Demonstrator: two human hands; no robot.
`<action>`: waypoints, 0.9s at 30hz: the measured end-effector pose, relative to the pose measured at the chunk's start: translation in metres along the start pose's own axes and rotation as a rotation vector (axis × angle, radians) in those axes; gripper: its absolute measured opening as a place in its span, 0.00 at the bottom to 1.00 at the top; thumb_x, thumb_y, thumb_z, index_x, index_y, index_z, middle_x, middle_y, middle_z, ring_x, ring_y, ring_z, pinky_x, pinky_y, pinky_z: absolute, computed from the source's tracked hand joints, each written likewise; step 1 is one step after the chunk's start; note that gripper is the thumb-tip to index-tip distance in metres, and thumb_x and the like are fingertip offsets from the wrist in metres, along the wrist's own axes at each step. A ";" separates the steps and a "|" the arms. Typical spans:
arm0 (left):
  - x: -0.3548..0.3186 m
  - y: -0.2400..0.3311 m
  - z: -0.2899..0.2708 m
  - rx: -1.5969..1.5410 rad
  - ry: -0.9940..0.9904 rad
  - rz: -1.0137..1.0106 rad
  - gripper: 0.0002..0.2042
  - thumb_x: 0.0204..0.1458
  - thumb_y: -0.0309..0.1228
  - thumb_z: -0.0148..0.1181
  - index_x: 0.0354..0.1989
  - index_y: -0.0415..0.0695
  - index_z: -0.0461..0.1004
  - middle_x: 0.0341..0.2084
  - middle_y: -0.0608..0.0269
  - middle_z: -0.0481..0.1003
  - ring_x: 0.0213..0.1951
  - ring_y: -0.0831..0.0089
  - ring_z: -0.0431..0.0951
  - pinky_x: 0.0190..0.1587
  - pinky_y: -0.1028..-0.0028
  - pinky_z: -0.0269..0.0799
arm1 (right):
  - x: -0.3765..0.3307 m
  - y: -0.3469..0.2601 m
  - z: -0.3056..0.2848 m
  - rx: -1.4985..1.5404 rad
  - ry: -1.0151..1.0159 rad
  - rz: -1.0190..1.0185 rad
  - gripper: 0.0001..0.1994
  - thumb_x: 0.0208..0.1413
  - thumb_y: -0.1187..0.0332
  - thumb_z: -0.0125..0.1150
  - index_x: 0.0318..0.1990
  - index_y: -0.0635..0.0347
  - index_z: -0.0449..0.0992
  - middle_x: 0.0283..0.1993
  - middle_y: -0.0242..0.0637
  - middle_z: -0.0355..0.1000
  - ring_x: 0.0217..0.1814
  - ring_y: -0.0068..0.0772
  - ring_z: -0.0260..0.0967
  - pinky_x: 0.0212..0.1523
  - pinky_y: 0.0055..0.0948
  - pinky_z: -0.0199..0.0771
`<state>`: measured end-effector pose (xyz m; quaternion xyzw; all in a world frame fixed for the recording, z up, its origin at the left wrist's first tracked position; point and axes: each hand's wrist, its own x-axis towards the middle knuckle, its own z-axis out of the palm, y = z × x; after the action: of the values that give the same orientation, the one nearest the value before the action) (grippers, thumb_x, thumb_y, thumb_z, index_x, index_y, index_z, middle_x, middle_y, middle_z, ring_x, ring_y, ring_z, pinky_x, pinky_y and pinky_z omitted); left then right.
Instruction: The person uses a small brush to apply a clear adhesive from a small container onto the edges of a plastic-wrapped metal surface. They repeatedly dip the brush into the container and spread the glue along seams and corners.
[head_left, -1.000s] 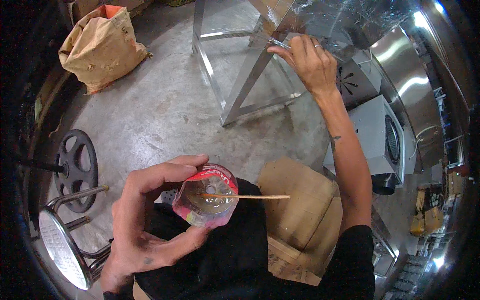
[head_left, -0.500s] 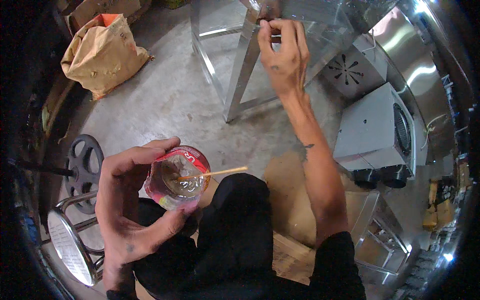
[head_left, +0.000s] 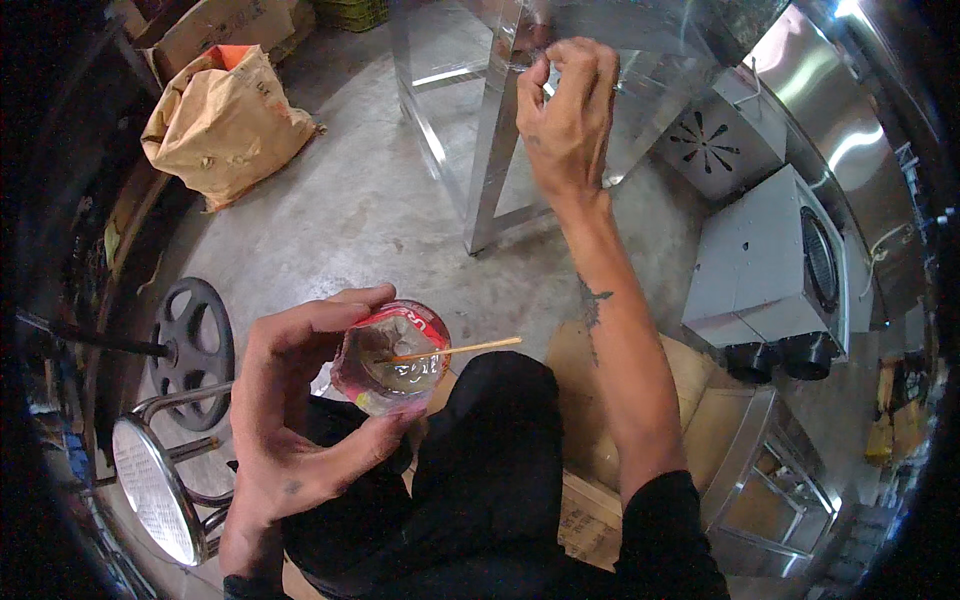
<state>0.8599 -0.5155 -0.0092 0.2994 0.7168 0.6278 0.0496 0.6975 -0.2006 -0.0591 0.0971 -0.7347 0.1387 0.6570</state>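
Below, the left hand (head_left: pixel 300 420) clasps a clear plastic cup (head_left: pixel 392 358), its wooden stick (head_left: pixel 455 349) projecting rightward beyond the fingers. Above, the right hand (head_left: pixel 568 115), fingers pinched together, touches the steel frame (head_left: pixel 495 150).

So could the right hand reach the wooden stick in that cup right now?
Probably yes: the right hand is up at the metal frame, but nothing lies between it and the stick poking out of the cup in the left hand.
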 end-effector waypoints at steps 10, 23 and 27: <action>-0.002 0.000 -0.004 -0.014 0.019 -0.036 0.35 0.44 0.21 0.79 0.62 0.35 0.68 0.65 0.40 0.72 0.67 0.55 0.74 0.71 0.57 0.68 | 0.023 0.009 -0.016 0.094 -0.213 -0.089 0.14 0.53 0.84 0.65 0.46 0.61 0.82 0.48 0.43 0.72 0.44 0.44 0.77 0.45 0.40 0.80; 0.006 -0.001 -0.003 0.012 0.010 0.026 0.33 0.48 0.19 0.78 0.62 0.35 0.67 0.64 0.37 0.73 0.64 0.57 0.78 0.68 0.59 0.73 | 0.031 0.015 -0.016 0.173 -0.298 -0.068 0.06 0.57 0.83 0.63 0.40 0.65 0.81 0.48 0.43 0.71 0.47 0.43 0.76 0.46 0.36 0.78; 0.007 -0.001 -0.007 0.031 0.003 0.036 0.33 0.48 0.19 0.78 0.62 0.35 0.66 0.64 0.37 0.73 0.65 0.56 0.77 0.69 0.58 0.72 | 0.029 0.009 -0.019 0.256 -0.311 0.100 0.06 0.55 0.84 0.60 0.36 0.64 0.79 0.47 0.46 0.69 0.49 0.47 0.73 0.51 0.42 0.75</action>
<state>0.8502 -0.5185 -0.0068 0.3123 0.7208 0.6179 0.0326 0.7087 -0.1850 -0.0290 0.1637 -0.8075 0.2466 0.5103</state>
